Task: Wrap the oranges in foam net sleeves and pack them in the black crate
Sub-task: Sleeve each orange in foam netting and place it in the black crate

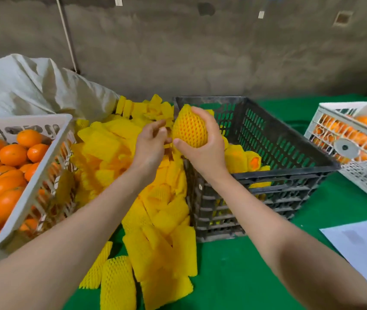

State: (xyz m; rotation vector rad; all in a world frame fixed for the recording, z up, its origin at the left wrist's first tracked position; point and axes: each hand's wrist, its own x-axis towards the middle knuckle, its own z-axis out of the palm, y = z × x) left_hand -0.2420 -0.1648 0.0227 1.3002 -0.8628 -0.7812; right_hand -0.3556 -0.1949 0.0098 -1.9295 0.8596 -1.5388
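Sleeved orange (190, 128): held in the air above the left wall of the black crate (290, 168). Its yellow foam net sleeve (187, 113) is drawn over the fruit and tapers to a point at the top. Right hand (202, 151) cups it from below and behind, thumb and fingers curled round the body. Left hand (152, 146) is just beside the sleeve's lower end, fingers bent toward it; cannot tell whether they pinch the net or only touch it

Handling (judgement): fruit firm, round, an easy one-hand weight. Foam soft, springy and grippy, so a slip seems unlikely. Best taken round the widest part; tugging a loose net end would likely slide the sleeve off

Containers: black crate holds a few wrapped oranges (243, 159) low inside, with much room left. White basket (43, 163) on the left is heaped with bare oranges (12, 153). Loose sleeves (119, 153) are piled between the two. Second white crate (339, 105), far right, shows oranges through its walls. All stand on green cloth (234, 276)
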